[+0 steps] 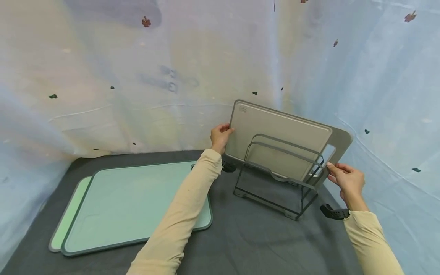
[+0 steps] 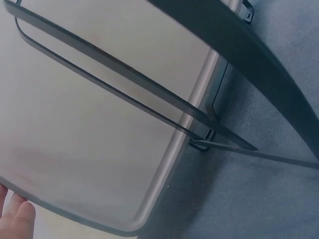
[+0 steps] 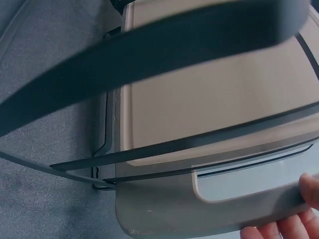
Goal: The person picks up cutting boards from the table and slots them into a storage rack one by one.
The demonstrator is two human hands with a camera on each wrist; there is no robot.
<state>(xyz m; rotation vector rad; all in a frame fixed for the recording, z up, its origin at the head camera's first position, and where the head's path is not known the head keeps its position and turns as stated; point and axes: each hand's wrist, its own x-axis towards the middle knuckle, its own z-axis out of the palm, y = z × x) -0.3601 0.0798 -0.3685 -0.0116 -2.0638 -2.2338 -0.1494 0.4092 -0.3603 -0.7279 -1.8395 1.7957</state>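
Left hand [image 1: 220, 136], right hand [image 1: 348, 180] pinched ends of rectangular beige-grey plastic board [image 1: 278, 124], behind hoops of dark-grey metal rack [image 1: 297, 181].

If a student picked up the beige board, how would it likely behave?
The beige board is probably stiff: its long edges look straight, without sag. Its smooth-looking face might be slippery. Broad and thin, it could tip if stood on edge unsupported.

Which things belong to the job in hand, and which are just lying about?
In the job:
- left hand and right hand
- beige board, held by both
- wire rack

Apparently just lying about, untouched:
- blue-green board
- light green board, partly underneath
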